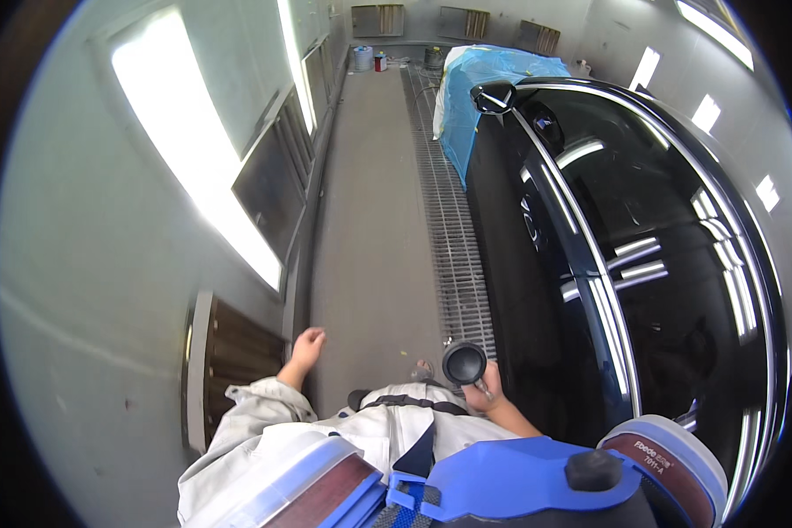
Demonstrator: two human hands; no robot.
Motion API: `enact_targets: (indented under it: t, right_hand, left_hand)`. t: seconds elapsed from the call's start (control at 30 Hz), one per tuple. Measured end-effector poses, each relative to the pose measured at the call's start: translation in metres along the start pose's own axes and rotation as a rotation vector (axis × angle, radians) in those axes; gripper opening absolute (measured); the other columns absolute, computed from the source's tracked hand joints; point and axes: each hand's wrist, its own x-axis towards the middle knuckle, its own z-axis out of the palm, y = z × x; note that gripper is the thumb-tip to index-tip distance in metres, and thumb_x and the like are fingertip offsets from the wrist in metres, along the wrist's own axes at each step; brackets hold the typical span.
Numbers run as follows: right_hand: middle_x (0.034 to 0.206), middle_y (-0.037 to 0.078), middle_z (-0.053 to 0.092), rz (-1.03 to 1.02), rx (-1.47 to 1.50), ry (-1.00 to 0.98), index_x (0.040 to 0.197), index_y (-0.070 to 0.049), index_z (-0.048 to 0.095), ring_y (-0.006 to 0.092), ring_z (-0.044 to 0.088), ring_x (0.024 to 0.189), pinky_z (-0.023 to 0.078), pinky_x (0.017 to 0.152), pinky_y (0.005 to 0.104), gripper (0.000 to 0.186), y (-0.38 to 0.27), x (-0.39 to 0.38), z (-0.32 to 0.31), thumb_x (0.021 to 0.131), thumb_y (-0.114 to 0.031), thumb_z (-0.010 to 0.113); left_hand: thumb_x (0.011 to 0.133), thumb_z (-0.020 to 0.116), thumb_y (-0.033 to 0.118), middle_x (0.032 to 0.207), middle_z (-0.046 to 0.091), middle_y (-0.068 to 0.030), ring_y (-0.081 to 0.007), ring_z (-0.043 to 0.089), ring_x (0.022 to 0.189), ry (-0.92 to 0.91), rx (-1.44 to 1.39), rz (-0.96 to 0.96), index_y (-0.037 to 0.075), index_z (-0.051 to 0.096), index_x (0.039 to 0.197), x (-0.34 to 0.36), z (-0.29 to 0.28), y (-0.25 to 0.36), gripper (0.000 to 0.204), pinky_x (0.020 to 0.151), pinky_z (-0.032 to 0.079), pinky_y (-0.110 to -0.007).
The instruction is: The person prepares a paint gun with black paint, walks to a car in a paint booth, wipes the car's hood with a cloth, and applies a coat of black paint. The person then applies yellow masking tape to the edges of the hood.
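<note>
My right hand [487,387] is closed round the handle of a spray gun, in front of my right hip. The spray gun [465,363] has a round black cup on top, and its small metal nozzle end points away from me over the floor grating. My left hand [306,346] hangs out to the left beside the wall, its fingers loosely curled with nothing visible in them. To my right stands a glossy dark car [590,264], apart from both hands. Blue masking film [484,97] covers its front end.
A metal floor grating [453,220] runs along the car beside a grey walkway [374,194]. Wall vents [242,352] and bright light panels [185,132] line the left wall. At the far end sit a bucket [363,59] and a red can [380,62]. My blue respirator [537,475] blocks the lower edge.
</note>
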Motion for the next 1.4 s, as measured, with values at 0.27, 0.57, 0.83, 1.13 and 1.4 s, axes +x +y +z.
enact_targets:
  t: [0.27, 0.57, 0.83, 1.13, 1.4]
  right_hand:
    - [0.092, 0.009, 0.07, -0.014, 0.123, -0.084, 0.105, 0.0, 0.066, 0.0188, 0.067, 0.083, 0.054, 0.075, 0.0338, 0.016, 0.121, 0.274, -0.02, 0.09, 0.0, 0.065]
    - [0.106, 0.014, 0.074, 0.097, -0.02, -0.134, 0.11, 0.003, 0.071, 0.0272, 0.07, 0.098, 0.054, 0.09, 0.0395, 0.019, 0.302, 0.556, 0.022, 0.091, 0.004, 0.068]
    - [0.11, 0.009, 0.071, 0.193, 0.03, 0.013, 0.121, -0.001, 0.065, 0.0185, 0.069, 0.101, 0.056, 0.09, 0.0347, 0.026, 0.396, 0.769, 0.022, 0.096, 0.007, 0.063]
    - [0.082, 0.006, 0.066, 0.079, 0.12, 0.243, 0.105, 0.002, 0.067, 0.0117, 0.056, 0.068, 0.048, 0.066, 0.0314, 0.018, 0.55, 1.052, 0.003, 0.09, 0.001, 0.057]
    - [0.106, 0.013, 0.076, 0.141, 0.168, 0.312, 0.121, 0.003, 0.068, 0.0147, 0.066, 0.083, 0.052, 0.082, 0.0338, 0.031, 0.645, 1.295, -0.036, 0.094, 0.001, 0.054]
  left_hand:
    - [0.101, 0.066, 0.033, 0.099, 0.078, -0.0183, -0.0276, 0.074, 0.102, -0.553, 0.41, -0.558, 0.001, 0.076, 0.115, -0.005, -0.019, -0.092, 0.036, 0.093, 0.057, -0.046]
    - [0.099, 0.065, 0.035, 0.099, 0.077, -0.0198, -0.032, 0.073, 0.096, -0.443, 0.355, -0.669, 0.001, 0.074, 0.11, 0.271, -0.01, -0.101, 0.037, 0.089, 0.057, -0.047]
    - [0.099, 0.065, 0.034, 0.106, 0.077, -0.0196, -0.0336, 0.074, 0.099, -0.184, 0.268, -0.246, 0.002, 0.071, 0.118, 0.794, -0.034, 0.037, 0.037, 0.092, 0.057, -0.044]
    - [0.105, 0.065, 0.025, 0.087, 0.071, -0.0033, -0.0146, 0.065, 0.077, -0.099, 0.01, -0.079, 0.003, 0.071, 0.12, 1.139, -0.007, 0.153, 0.027, 0.068, 0.053, -0.033]
    - [0.096, 0.078, 0.04, 0.118, 0.076, -0.0157, -0.024, 0.073, 0.105, -0.224, 0.056, -0.571, 0.005, 0.063, 0.137, 1.211, 0.01, 0.096, 0.057, 0.093, 0.056, -0.037]
